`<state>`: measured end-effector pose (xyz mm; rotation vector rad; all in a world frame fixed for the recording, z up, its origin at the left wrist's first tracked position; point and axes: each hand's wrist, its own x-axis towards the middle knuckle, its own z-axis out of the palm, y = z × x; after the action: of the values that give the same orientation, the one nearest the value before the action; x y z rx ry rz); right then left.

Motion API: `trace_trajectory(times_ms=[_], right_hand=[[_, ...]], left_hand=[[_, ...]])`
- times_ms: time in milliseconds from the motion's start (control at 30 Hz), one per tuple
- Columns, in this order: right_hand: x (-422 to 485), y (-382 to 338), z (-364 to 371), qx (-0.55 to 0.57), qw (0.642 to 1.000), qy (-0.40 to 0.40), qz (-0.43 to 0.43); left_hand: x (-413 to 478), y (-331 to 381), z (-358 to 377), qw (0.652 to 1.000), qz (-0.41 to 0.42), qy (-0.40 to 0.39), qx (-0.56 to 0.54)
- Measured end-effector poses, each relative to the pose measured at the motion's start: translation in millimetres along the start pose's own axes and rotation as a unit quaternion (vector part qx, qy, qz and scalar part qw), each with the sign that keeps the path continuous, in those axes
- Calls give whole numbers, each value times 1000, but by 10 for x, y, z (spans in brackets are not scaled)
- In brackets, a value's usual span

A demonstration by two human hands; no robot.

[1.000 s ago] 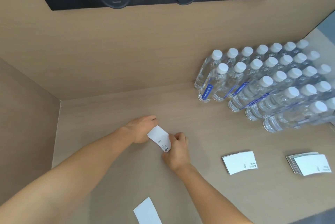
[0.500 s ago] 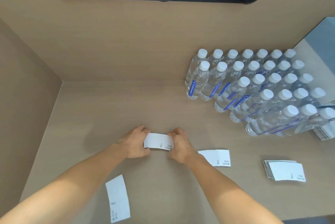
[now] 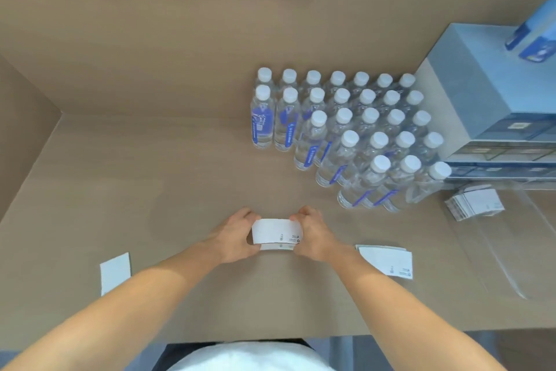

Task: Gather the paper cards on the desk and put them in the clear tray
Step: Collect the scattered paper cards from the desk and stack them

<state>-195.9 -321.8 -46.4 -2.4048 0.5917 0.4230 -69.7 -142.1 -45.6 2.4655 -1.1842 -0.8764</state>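
Both hands, left hand (image 3: 234,238) and right hand (image 3: 313,235), pinch the ends of a small card stack (image 3: 275,234) at frame centre, just above the bench (image 3: 180,178). At right, the clear tray (image 3: 511,250) holds one card pile (image 3: 474,202) at its upper end. Loose cards (image 3: 386,259) lie beside it; another card (image 3: 115,273) lies lower left.
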Motion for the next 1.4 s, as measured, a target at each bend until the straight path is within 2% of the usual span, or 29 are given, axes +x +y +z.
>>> trace_trajectory(times_ms=[267,433,933,1400], right_hand=[[-63,191,155,2,1000,0,-24],[-44,208,189,18,999,17,-27],[124,251,158,-96,993,1,-62],[107,260,167,-74,996,9,-53]], left_hand=[[30,184,271,998,-62,16,14],[69,252,266,995,-97,30,-26],[65,315,332,993,-112,35,-20],[21,371,350,992,-118,22,33]])
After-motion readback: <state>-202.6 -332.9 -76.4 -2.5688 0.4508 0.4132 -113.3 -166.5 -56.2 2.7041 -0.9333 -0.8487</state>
